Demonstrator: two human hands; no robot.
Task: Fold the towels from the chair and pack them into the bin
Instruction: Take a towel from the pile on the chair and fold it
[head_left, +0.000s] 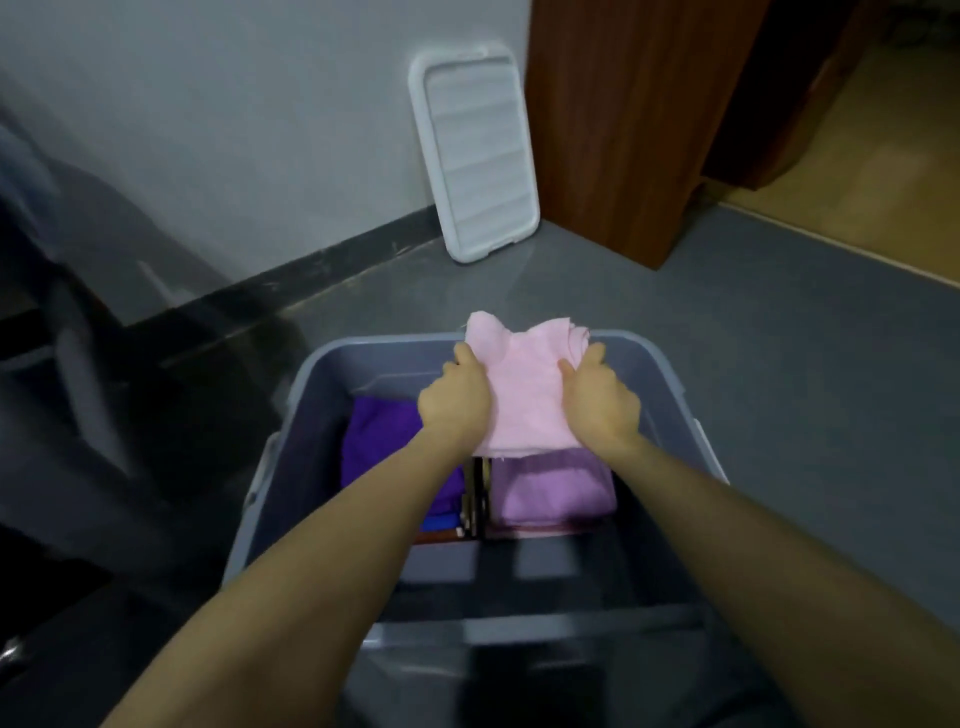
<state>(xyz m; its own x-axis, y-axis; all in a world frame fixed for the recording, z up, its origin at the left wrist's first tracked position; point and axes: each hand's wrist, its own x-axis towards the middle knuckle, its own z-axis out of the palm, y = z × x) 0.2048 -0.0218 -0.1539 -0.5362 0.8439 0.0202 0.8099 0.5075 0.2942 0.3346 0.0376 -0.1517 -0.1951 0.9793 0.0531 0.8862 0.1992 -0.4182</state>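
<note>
Folded pink towel (524, 384) held over far half of grey bin (670, 374), far edge overhanging rim at 12 o'clock. Gripped by left hand (457, 397) at 9 o'clock side, right hand (602, 397) at 3 o'clock side, fingers curled under, thumbs on top. Below in bin: dark purple towel (382, 441) at 9, lilac towel (553, 491) at 3. Grey floor (779, 364); white lid (475, 150) leaning on wall (234, 130) at 12; brown wood panel (623, 114) at 1; blurred chair (78, 338) at 9.

No legible text or labels.
</note>
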